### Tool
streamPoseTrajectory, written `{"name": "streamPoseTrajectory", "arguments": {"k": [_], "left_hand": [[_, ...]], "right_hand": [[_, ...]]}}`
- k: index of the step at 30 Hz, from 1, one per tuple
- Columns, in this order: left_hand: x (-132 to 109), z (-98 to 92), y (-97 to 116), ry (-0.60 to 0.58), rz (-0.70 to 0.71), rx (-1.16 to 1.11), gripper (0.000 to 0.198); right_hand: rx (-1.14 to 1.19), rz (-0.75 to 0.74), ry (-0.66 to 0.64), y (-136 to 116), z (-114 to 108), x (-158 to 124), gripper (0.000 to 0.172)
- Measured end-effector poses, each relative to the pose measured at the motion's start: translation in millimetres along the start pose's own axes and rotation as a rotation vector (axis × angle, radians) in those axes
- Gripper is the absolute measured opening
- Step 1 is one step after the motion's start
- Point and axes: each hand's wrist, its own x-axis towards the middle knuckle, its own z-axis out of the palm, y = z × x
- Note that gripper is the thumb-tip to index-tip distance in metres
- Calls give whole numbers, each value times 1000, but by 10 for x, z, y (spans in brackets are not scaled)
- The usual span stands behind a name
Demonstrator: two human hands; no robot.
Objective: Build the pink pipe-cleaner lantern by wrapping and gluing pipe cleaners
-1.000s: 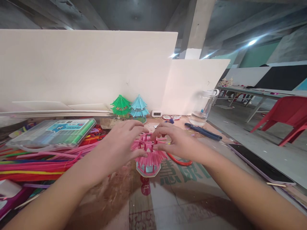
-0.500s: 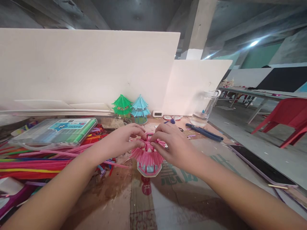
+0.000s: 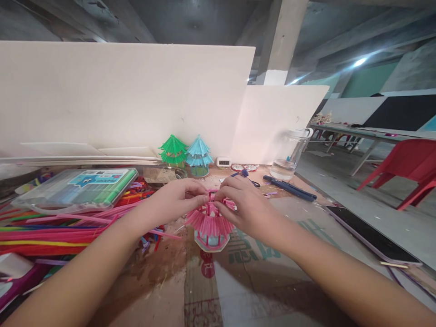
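A small pink pavilion model (image 3: 211,225) with a fringed, fuzzy roof stands on a pale octagonal base in front of me. My left hand (image 3: 182,197) pinches the top of its frame from the left, thumb and fingers close together. From the right, my right hand (image 3: 240,202) grips the same upper frame with bent fingers. The fingertips hide part of the top, where a pink ring and short posts show. Behind it stand a green pavilion model (image 3: 173,152) and a light blue pavilion model (image 3: 199,156), both with pointed roofs.
Pipe cleaners (image 3: 51,234) in many colours lie at left beneath a clear plastic marker case (image 3: 75,188). At right are dark-handled pliers (image 3: 289,187), a phone (image 3: 373,234) and a clear water jug (image 3: 289,154). A small digital timer (image 3: 224,162) stands before the white boards (image 3: 129,100).
My left thumb and fingers have shifted slightly at the top of the pink pavilion model. My right hand and the model stay almost in place.
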Motion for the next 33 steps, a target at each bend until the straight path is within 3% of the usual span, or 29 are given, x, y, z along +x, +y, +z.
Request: {"name": "streamPoseTrajectory", "arguments": {"k": [21, 33], "left_hand": [[11, 42, 4, 8, -49, -11, 26], [26, 44, -28, -30, -67, -138, 22]], "right_hand": [[2, -21, 16, -6, 20, 4, 9], [23, 2, -18, -5, 1, 8, 13]]}}
